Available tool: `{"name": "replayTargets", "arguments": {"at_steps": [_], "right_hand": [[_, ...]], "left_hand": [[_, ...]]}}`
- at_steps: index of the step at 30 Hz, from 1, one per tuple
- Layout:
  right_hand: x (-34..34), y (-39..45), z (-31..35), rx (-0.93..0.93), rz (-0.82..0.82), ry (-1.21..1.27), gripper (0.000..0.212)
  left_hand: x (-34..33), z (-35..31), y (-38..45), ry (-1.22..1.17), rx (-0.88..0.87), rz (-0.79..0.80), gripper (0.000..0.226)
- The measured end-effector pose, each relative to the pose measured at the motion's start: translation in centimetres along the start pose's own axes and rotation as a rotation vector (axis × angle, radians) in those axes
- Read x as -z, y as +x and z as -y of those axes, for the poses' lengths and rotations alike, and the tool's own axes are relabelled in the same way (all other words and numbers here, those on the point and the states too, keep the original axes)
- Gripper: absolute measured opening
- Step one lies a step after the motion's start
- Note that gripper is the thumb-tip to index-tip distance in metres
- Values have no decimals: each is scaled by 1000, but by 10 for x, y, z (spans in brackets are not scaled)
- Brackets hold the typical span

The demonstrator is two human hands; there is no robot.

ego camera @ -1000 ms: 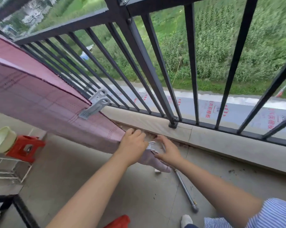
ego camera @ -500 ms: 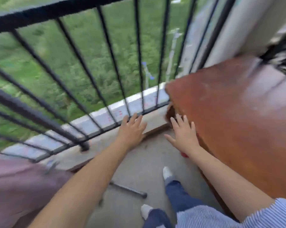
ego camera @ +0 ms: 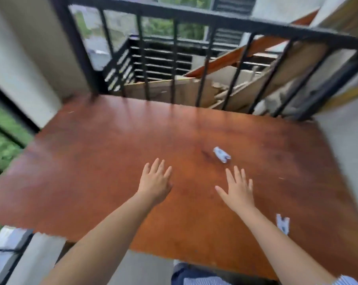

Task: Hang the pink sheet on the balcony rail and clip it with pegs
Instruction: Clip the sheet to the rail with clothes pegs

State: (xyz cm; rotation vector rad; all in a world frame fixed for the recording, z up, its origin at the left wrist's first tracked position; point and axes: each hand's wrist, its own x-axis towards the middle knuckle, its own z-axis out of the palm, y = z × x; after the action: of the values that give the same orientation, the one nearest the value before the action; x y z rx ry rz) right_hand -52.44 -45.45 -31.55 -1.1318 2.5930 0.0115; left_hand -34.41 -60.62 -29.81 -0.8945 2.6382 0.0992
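Observation:
A reddish-brown wooden table [ego camera: 91,161] fills the middle of the view. Two pale blue-white pegs lie on it: one peg [ego camera: 221,154] just beyond my right fingertips, a second peg [ego camera: 283,223] near the table's right front, beside my right forearm. My left hand [ego camera: 155,181] hovers over the table with fingers spread and nothing in it. My right hand [ego camera: 238,189] is also open and empty, a short way short of the nearer peg. The pink sheet is out of view. The picture is blurred by motion.
A black balcony rail [ego camera: 215,17] with vertical bars runs behind the table. Behind it lie wooden boards [ego camera: 174,91] and debris. A white wall pillar [ego camera: 30,58] stands at the left. More railing and greenery [ego camera: 1,145] show at the far left.
The view has swung right from the pink sheet on the rail to the wooden table. Both hands let go of the sheet and peg and now hover open over the table.

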Motion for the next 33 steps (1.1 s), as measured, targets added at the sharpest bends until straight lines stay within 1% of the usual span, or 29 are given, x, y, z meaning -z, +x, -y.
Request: {"name": "replayTargets", "arguments": {"at_steps": [3,6,9,12,14,16,18,22,24,27,30,33], "right_hand": [[5,9,-54,-165,-4,51,68],[6,-2,-96,-315,26,78,71],[-3,-24,-126,-454,80,114,80],[-19,-44,-133,-575,117,134,84],[-26,-43,-132,-643,123,132,74],[-30,-38,-126,-674,124,164,56],[-33,-31,-123,-686,110,181,43],[-28,-15,-114,-601,86,179,36],[-21,-4,-105,-535,31,232,33],[-8,17,-89,-377,-59,293,31],[10,41,-71,-184,-117,308,30],[26,56,-52,12,-126,322,31]], "left_hand": [[10,-42,50,43,-126,41,59],[19,-78,94,113,-258,59,59],[24,-107,132,180,-358,55,58],[21,-124,163,259,-431,59,59],[18,-134,188,319,-485,52,60],[16,-136,204,393,-546,53,60],[15,-137,216,426,-616,17,54],[15,-133,220,369,-688,7,37],[14,-129,215,245,-659,33,39],[17,-127,197,22,-587,78,50],[20,-119,171,-139,-465,56,51],[17,-101,136,-365,-227,-11,45]]}}
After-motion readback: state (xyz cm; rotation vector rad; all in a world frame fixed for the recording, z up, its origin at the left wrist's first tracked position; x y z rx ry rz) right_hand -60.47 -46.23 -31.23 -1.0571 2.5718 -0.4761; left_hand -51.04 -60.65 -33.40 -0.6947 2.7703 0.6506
